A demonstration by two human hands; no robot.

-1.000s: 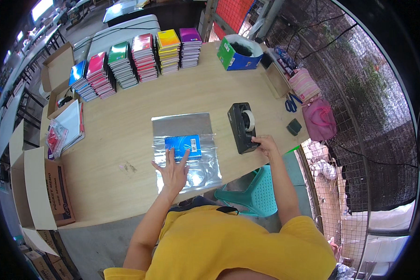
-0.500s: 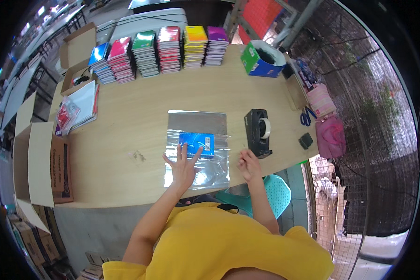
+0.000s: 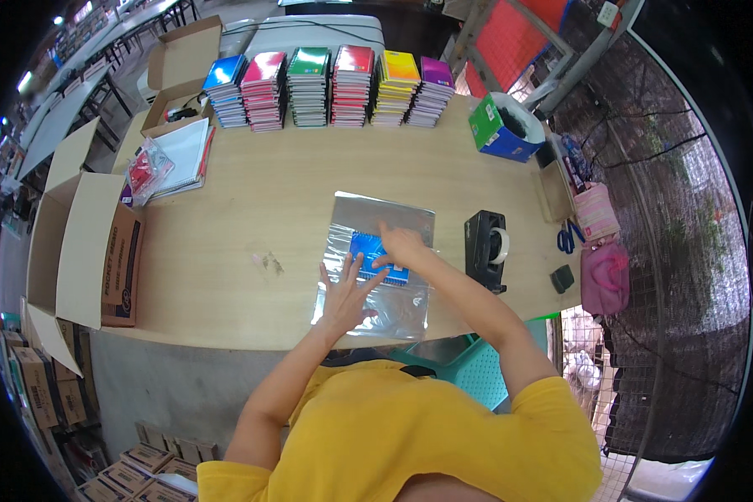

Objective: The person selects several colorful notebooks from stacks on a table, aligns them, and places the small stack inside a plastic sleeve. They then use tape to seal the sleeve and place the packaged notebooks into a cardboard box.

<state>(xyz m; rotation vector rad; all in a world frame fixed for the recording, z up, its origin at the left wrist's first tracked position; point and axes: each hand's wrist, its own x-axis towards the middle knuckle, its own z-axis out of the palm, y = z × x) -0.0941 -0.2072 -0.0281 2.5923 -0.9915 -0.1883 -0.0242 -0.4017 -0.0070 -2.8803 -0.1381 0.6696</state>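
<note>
A clear plastic bag lies flat on the wooden table in front of me, with a small blue spiral notebook inside it. My left hand rests flat on the near part of the bag, fingers spread. My right hand presses on the notebook through the plastic, forefinger pointing away from me. Neither hand holds anything.
A black tape dispenser stands right of the bag. Stacks of coloured notebooks line the far edge, beside a blue and green box. Open cardboard boxes sit at the left; scissors and a pink pouch at the right.
My right hand left the tape dispenser and came across onto the notebook in the bag. My left hand stayed flat on the bag.
</note>
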